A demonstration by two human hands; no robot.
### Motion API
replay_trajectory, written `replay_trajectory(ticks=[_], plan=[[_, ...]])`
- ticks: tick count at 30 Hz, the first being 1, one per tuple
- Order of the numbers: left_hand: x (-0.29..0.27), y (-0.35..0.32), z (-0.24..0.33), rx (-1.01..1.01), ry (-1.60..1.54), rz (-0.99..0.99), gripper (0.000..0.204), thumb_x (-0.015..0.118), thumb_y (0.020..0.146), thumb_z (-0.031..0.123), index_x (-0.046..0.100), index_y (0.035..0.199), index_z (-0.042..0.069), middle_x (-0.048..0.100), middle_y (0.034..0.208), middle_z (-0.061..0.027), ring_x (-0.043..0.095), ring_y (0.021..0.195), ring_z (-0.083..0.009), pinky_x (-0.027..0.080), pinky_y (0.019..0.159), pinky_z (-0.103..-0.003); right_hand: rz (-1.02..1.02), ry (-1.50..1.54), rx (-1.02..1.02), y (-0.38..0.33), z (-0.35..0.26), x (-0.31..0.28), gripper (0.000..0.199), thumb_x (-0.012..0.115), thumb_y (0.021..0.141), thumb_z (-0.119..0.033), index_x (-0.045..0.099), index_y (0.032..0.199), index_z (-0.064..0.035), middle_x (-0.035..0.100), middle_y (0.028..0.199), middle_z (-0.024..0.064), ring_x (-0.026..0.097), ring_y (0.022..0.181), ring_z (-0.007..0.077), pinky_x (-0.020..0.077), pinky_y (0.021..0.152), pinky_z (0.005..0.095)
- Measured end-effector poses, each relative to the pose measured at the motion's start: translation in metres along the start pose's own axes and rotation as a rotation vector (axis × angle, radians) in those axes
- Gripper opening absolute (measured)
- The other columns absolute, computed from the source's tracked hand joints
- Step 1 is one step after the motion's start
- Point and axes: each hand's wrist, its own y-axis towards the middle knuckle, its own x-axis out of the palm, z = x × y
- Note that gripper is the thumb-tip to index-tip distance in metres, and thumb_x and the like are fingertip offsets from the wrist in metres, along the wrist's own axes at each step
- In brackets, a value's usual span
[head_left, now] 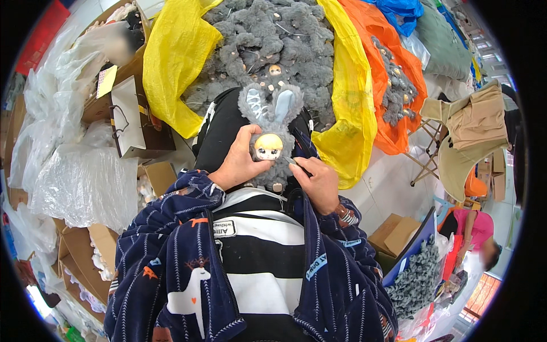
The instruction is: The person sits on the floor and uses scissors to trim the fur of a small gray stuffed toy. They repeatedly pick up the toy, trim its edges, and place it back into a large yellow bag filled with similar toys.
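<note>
A grey plush doll (272, 134) with rabbit ears and a small doll face framed by yellow hair is upright over my lap. My left hand (239, 159) grips its left side, thumb beside the face. My right hand (319, 181) pinches the doll's lower right edge, fingers closed; a thin tool may be between the fingertips, too small to tell. Both sleeves are dark blue with a printed pattern.
A large yellow bag (176, 57) heaped with several grey plush dolls (268, 40) lies ahead. An orange bag (393, 74) holds more at right. Clear plastic bags (80, 176) and cardboard boxes (85, 251) crowd the left. A folding chair (467, 137) and another person (476, 233) are at right.
</note>
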Motion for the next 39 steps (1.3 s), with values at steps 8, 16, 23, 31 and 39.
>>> replay_trajectory(ticks=[8, 16, 23, 31, 39], plan=[[0.0, 0.004, -0.001, -0.054, -0.09, -0.043, 0.063, 0.072, 0.065, 0.013, 0.036, 0.115, 0.002, 0.045, 0.107, -0.0152, 0.048, 0.102, -0.0245, 0.04, 0.086, -0.031, -0.016, -0.023, -0.045, -0.005, 0.003, 0.004, 0.019, 0.064, 0.077, -0.022, 0.064, 0.09, -0.0082, 0.058, 0.074, 0.0095, 0.059, 0.067, 0.0276, 0.0456, 0.056, 0.0335], [-0.001, 0.005, -0.001, -0.107, -0.115, -0.092, 0.062, 0.071, 0.067, 0.011, 0.034, 0.117, 0.003, 0.045, 0.106, -0.0106, 0.047, 0.098, -0.0163, 0.04, 0.085, -0.026, -0.043, 0.038, -0.012, 0.007, 0.015, -0.001, 0.017, 0.064, 0.077, -0.021, 0.066, 0.087, -0.008, 0.06, 0.074, 0.0101, 0.059, 0.067, 0.0286, 0.0455, 0.057, 0.0338], [0.002, 0.003, -0.002, -0.077, -0.148, -0.104, 0.061, 0.069, 0.069, 0.009, 0.033, 0.118, 0.004, 0.044, 0.108, -0.0114, 0.047, 0.1, -0.0172, 0.041, 0.085, -0.027, 0.0, 0.102, -0.053, 0.007, 0.017, -0.005, 0.019, 0.066, 0.076, -0.019, 0.065, 0.09, -0.006, 0.06, 0.077, 0.0122, 0.059, 0.069, 0.0291, 0.0455, 0.058, 0.0334], [0.0, 0.003, 0.0, -0.103, -0.219, -0.149, 0.061, 0.066, 0.069, 0.003, 0.033, 0.121, 0.004, 0.042, 0.111, -0.0135, 0.046, 0.103, -0.0203, 0.041, 0.086, -0.03, -0.07, 0.213, -0.014, 0.012, 0.026, -0.013, 0.019, 0.065, 0.076, -0.018, 0.065, 0.091, -0.005, 0.059, 0.075, 0.0128, 0.058, 0.068, 0.0287, 0.0442, 0.058, 0.0333], [-0.004, 0.003, 0.007, -0.139, -0.244, -0.16, 0.06, 0.065, 0.069, 0.003, 0.033, 0.12, 0.005, 0.044, 0.108, -0.0125, 0.048, 0.1, -0.0186, 0.042, 0.084, -0.029, -0.259, 0.043, -0.152, 0.017, 0.03, -0.017, 0.019, 0.065, 0.077, -0.02, 0.065, 0.088, -0.0047, 0.059, 0.076, 0.0107, 0.058, 0.071, 0.0291, 0.0452, 0.06, 0.0334]])
